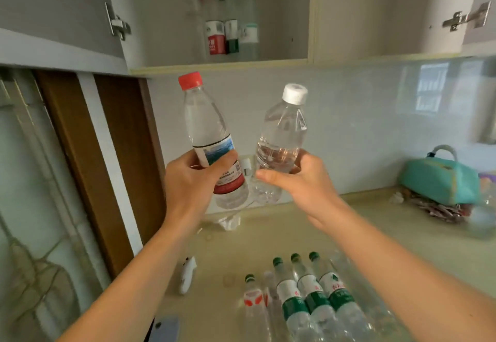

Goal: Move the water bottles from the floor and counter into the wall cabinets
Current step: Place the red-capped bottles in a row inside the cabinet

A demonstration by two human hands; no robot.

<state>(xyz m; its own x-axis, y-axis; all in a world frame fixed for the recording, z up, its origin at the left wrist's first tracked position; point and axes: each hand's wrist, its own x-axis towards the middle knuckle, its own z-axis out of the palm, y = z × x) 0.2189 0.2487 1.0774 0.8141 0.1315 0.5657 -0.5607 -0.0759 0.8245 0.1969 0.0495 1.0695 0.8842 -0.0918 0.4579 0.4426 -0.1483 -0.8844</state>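
Below the open wall cabinet point(214, 64), the left hand point(188, 180) grips a red-capped water bottle point(212, 140); the right hand point(303, 180) pinches a white-capped water bottle point(281, 137) beside it.

open cabinet point(220, 64) has bare shelf right of the stored bottles point(228, 27) (clustered back left).

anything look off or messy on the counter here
Mostly tidy. One oddity: a clear bottle lies on its side on the counter below the left hand, while the green-capped bottles stand upright. A loose pile of wrappers sits under the teal pouch. No spill visible.
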